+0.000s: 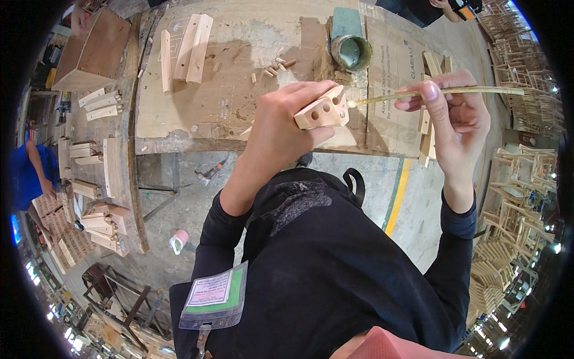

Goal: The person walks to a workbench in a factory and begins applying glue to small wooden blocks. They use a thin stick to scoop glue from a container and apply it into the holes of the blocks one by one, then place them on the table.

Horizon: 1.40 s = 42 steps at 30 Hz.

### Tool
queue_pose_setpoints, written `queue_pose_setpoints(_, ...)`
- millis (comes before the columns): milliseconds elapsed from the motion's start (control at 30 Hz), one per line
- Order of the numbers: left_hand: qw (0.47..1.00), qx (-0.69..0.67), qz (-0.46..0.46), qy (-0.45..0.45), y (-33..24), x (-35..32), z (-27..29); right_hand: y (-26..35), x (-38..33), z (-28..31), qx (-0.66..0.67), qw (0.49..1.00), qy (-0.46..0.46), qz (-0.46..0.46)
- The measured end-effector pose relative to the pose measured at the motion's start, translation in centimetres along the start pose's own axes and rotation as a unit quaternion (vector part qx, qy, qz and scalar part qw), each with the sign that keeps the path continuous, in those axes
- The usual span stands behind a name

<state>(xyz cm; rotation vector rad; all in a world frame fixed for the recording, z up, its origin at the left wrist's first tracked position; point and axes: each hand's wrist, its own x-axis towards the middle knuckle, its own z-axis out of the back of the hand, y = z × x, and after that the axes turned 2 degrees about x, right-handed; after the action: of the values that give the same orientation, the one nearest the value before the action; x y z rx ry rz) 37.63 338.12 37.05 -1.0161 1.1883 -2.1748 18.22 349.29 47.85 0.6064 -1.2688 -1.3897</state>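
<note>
Head view: green-white badge (213, 295), cardboard (391, 72).

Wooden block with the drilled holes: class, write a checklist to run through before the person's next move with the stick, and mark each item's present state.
1. Wooden block gripped firmly in the left hand: ok.
2. Drilled holes face the stick: ok, three holes show on the end.
3. Thin stick held in the right hand, tip close to the block: ok.
4. Glue on the stick's tip: cannot tell.
5. Green tin open on the workbench: ok.
6. Dowel pegs lying on the bench beside the tin: ok.
</note>
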Motion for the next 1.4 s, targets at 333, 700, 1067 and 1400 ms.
queue_pose_setpoints(333, 1.000, -0.006, -0.005, -0.002, -0.5, -0.3, 0.4, -0.1, 0.2, -1.3, -0.053, 0.997, 0.013, 0.052)
queue_pose_setpoints(700, 1.000, -0.008, -0.005, 0.002, -0.6, -0.8, 0.8, 1.5, 0.4, -2.1, -0.122, 0.990, 0.066, 0.033)
queue_pose_setpoints(1067, 1.000, 0.003, 0.004, 0.010, -1.0, -0.5, 1.2, 0.7, 0.4, -2.2, -0.039, 0.999, 0.014, 0.023)
queue_pose_setpoints(1400, 1.000, 0.017, 0.002, 0.020, -1.0, -0.1, 0.8, 1.4, 0.0, -1.0, -0.024, 1.000, 0.001, 0.010)
